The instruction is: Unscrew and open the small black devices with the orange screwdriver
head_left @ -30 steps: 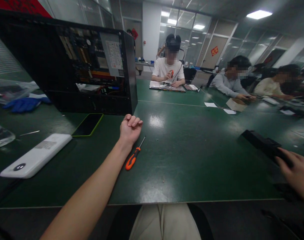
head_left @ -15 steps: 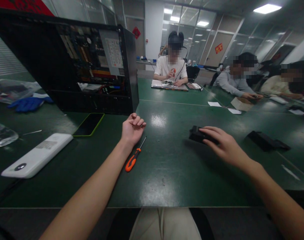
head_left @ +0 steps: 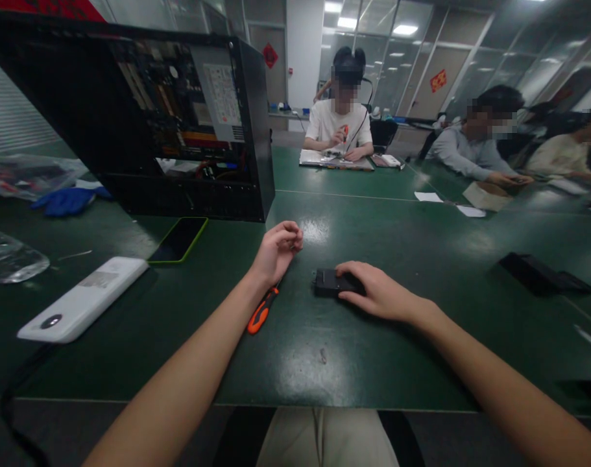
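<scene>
My right hand (head_left: 380,292) grips a small black box-shaped part (head_left: 328,283) from its right side, low over the green table (head_left: 373,357). To its left, my left hand (head_left: 277,251) has its fingers curled together; whether something small is between them is hidden. Below the left wrist lies a screwdriver (head_left: 262,314) with an orange and black handle, its shaft partly covered by the hand. Behind the left hand stands an open black computer case (head_left: 253,143), with boards and a silver power supply showing inside.
At left are a phone with a green edge (head_left: 181,240), a white device (head_left: 85,298) with a black cable, a blue glove (head_left: 66,202) and clear plastic. Another black part (head_left: 543,272) lies far right. A person (head_left: 341,123) sits across the table; others sit at right.
My right hand has moved left with the black part, closer to my left hand. My left hand has shifted slightly right, over the screwdriver's shaft, its fingers more closed. The view has turned a little.
</scene>
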Available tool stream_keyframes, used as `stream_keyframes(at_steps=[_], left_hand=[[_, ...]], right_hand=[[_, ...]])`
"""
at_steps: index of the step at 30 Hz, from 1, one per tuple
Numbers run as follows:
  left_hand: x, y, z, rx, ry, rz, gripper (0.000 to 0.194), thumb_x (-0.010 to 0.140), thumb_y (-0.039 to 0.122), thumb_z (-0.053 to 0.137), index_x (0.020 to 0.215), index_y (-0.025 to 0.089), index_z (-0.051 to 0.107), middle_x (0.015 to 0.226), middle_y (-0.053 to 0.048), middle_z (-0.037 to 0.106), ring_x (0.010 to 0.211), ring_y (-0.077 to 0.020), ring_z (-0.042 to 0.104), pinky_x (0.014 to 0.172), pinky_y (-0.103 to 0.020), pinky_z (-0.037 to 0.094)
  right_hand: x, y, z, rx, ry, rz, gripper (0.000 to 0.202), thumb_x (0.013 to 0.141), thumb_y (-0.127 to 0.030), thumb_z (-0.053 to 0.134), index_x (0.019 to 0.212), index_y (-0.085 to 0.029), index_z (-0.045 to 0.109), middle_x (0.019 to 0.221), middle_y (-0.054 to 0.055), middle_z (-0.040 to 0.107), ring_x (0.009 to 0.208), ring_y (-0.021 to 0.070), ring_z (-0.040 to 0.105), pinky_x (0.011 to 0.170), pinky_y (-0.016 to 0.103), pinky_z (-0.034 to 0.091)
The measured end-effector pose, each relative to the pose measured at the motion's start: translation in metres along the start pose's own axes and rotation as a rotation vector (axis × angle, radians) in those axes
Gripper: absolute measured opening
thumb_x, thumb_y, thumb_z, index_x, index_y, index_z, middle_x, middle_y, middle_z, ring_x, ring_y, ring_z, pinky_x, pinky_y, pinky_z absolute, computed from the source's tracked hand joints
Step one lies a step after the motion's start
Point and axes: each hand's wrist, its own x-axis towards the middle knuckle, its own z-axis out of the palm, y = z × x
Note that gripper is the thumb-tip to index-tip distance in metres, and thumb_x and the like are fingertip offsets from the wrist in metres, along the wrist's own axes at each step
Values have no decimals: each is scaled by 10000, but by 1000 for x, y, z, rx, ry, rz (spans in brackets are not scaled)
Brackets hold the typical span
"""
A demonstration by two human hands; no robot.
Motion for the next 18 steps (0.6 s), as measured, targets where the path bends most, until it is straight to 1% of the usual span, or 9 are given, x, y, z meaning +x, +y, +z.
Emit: stream_keyframes(at_steps=[3, 7, 8, 10, 12, 13, 14, 15, 18], left_hand=[[-2, -1, 3, 34, -27, -6, 120, 685, 115, 707, 797, 144, 673, 747, -8, 603, 654, -111, 510, 657, -243, 420], [-3, -5, 4, 147, -86, -4, 161, 685, 177, 768, 825, 139, 699, 777, -23, 643, 702, -125, 556, 672, -244, 427], [-4, -7, 5, 168, -96, -12, 177, 687, 192, 783, 837, 136, 708, 789, -30, 655, 717, -131, 570, 678, -246, 433], [-5, -10, 6, 177, -103, -16, 192, 702, 218, 804, 853, 134, 720, 813, -38, 670, 745, -140, 590, 694, -251, 448], [-5, -11, 8, 156, -93, 8, 186, 731, 244, 809, 861, 142, 723, 826, -34, 669, 761, -141, 599, 706, -249, 461], [-5, -10, 8, 133, -80, 24, 181, 744, 253, 808, 863, 146, 723, 827, -30, 664, 764, -138, 600, 709, -245, 465], [-5, -8, 9, 103, -64, 38, 174, 756, 258, 805, 863, 149, 722, 823, -26, 656, 761, -135, 599, 708, -242, 469], [-5, -6, 9, 68, -48, 47, 166, 766, 263, 797, 861, 150, 721, 815, -23, 646, 754, -132, 597, 706, -240, 473], [-3, 5, 7, -35, -2, 60, 130, 790, 266, 758, 836, 155, 707, 793, -16, 614, 722, -130, 587, 697, -249, 493]], right_hand=[[-3, 1, 9, 22, 3, 13, 275, 998, -334, 660, 1211, -201, 548, 1224, 128, 703, 1047, 256, 686, 913, 432, 565], [-3, 2, 13, 27, 15, -1, 285, 998, -314, 663, 1218, -196, 525, 1217, 129, 700, 1001, 237, 688, 872, 405, 565], [-3, 2, 12, 34, 13, -8, 294, 997, -309, 667, 1226, -193, 524, 1243, 136, 694, 1027, 238, 687, 887, 407, 564], [-3, -4, 9, 3, 29, -52, 298, 997, -308, 673, 1227, -180, 533, 1349, 169, 654, 1172, 268, 655, 985, 445, 538], [0, -18, 6, -138, 90, -148, 252, 1018, -298, 645, 1211, -162, 558, 1424, 188, 617, 1295, 310, 587, 1071, 504, 479], [3, -28, 6, -231, 121, -215, 213, 1037, -284, 613, 1200, -154, 575, 1420, 181, 624, 1292, 315, 580, 1066, 510, 470], [7, -42, 7, -326, 137, -286, 180, 1059, -265, 568, 1193, -146, 592, 1388, 167, 647, 1245, 308, 596, 1029, 496, 479], [11, -56, 10, -396, 127, -353, 172, 1080, -242, 517, 1186, -141, 605, 1337, 144, 676, 1149, 282, 625, 950, 459, 498], [32, -99, 33, -470, 7, -487, 264, 1119, -188, 375, 1169, -127, 628, 1224, 101, 711, 954, 223, 628, 757, 382, 479]])
